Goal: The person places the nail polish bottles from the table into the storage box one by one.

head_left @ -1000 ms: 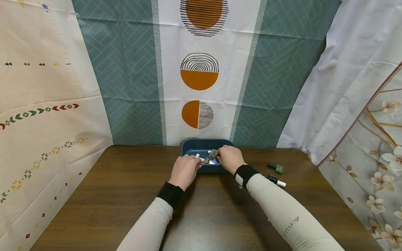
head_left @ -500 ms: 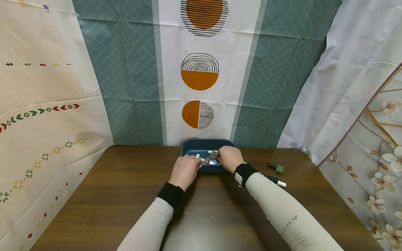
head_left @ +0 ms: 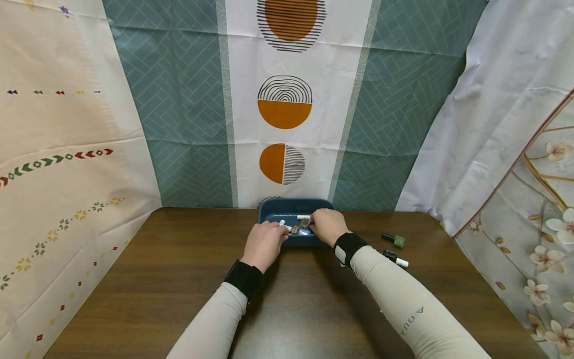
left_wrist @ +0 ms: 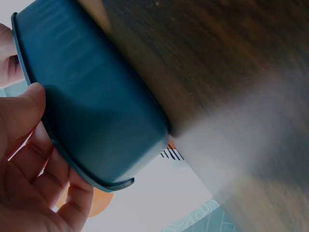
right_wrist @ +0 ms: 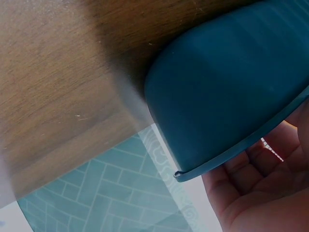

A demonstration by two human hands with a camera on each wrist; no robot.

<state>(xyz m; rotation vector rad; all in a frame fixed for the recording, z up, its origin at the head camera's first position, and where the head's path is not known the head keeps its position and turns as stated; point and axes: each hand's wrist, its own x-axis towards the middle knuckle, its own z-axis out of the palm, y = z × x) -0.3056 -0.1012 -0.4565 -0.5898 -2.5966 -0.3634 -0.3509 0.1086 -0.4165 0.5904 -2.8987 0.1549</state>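
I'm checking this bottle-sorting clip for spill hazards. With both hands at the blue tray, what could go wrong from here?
The blue tray already holds several small bottles close together, so the right hand working among them could knock one over. The left hand sits at the tray's near rim; a slip there might let the tray slide on the table. The green bottle lies on its side near the right forearm, which could roll it.

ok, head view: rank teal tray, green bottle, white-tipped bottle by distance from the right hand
1. teal tray, under the right hand, at its fingers.
2. white-tipped bottle, right of the wrist, nearer the table's front.
3. green bottle, farther right; close to 2.
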